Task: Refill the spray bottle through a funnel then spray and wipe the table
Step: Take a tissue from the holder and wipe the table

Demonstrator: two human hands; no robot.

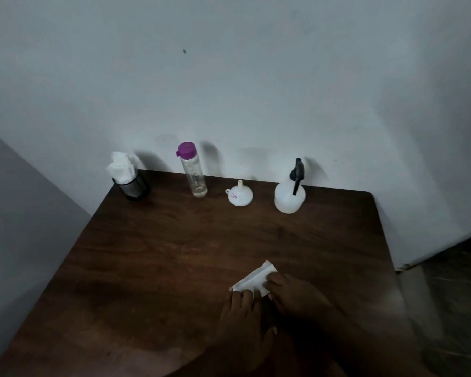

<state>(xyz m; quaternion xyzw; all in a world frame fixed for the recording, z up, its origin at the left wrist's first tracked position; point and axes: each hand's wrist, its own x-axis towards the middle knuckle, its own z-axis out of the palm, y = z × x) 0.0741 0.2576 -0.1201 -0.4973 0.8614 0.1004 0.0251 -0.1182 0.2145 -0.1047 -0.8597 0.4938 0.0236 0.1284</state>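
Spray bottle (290, 197) stands at one o'clock; you seem to be wiping. Your left hand (242, 317) lays flat fingers on the tissue (253, 278); of your right hand (294, 295) the fingers' hold is unclear. Next, sweep the worktop (174, 254) evenly.

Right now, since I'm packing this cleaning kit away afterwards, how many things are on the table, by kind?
bottles: 2 (purple-capped bottle, spray bottle)
funnel: 1
tissue holder: 1
loose tissue: 1
total: 5
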